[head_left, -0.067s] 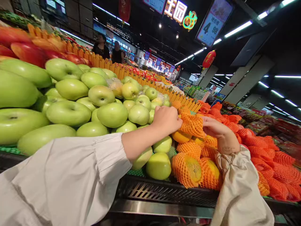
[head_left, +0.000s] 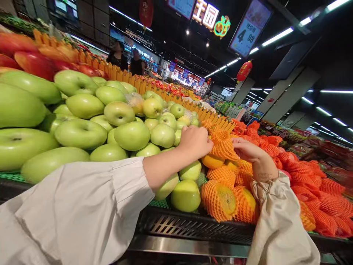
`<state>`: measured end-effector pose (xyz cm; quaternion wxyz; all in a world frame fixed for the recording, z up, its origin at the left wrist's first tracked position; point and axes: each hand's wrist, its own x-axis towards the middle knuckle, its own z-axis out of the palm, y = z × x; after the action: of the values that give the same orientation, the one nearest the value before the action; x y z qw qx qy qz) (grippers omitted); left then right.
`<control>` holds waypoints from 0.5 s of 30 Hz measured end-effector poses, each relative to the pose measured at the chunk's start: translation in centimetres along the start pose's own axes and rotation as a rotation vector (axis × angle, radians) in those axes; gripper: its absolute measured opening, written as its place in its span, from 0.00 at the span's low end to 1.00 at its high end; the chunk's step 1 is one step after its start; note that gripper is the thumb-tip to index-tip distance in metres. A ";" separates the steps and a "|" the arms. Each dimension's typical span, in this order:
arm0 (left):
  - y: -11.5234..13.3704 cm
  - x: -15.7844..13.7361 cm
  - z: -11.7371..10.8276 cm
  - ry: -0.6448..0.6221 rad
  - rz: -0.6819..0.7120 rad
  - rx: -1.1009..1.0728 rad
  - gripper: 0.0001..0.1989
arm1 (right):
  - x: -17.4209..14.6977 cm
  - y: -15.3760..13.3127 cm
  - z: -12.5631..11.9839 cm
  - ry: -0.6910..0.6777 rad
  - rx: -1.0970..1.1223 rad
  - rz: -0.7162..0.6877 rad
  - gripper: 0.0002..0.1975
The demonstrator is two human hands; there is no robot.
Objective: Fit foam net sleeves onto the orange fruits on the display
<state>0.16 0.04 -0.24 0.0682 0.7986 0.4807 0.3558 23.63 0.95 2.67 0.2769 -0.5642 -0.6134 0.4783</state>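
My left hand (head_left: 195, 141) and my right hand (head_left: 250, 151) both grip an orange foam net sleeve (head_left: 224, 147), pulled partway over an orange (head_left: 212, 161) at the boundary between two fruit piles. The orange's lower half shows bare below the net. Green apples (head_left: 131, 135) are heaped to the left of my hands. Netted oranges (head_left: 219, 198) lie below and to the right. Both wrists wear loose pale sleeves.
A black metal shelf edge (head_left: 190, 226) runs along the front of the display. Orange picket dividers (head_left: 143, 85) line the back. Red netted fruit (head_left: 317, 184) fills the right side. Two people (head_left: 118, 56) stand far back in the aisle.
Both hands have shifted slightly up and left with the net sleeve; the sleeve looks a little more bunched above the orange.
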 end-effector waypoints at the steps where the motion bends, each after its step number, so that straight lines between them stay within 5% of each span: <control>1: 0.0 0.0 0.1 -0.005 0.007 -0.002 0.12 | 0.3 0.1 0.3 0.008 -0.012 0.003 0.16; 9: 0.4 -0.3 -0.1 -0.080 0.085 0.025 0.14 | 0.7 0.6 0.5 -0.129 -0.395 -0.021 0.08; 15: 0.2 -0.4 0.2 -0.173 0.087 0.020 0.15 | 0.8 -0.4 1.3 0.414 -0.174 -0.592 0.14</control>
<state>0.34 -0.31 -0.48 0.0859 0.8471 0.4413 0.2832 22.18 1.41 2.32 0.4725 -0.4685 -0.7194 0.1991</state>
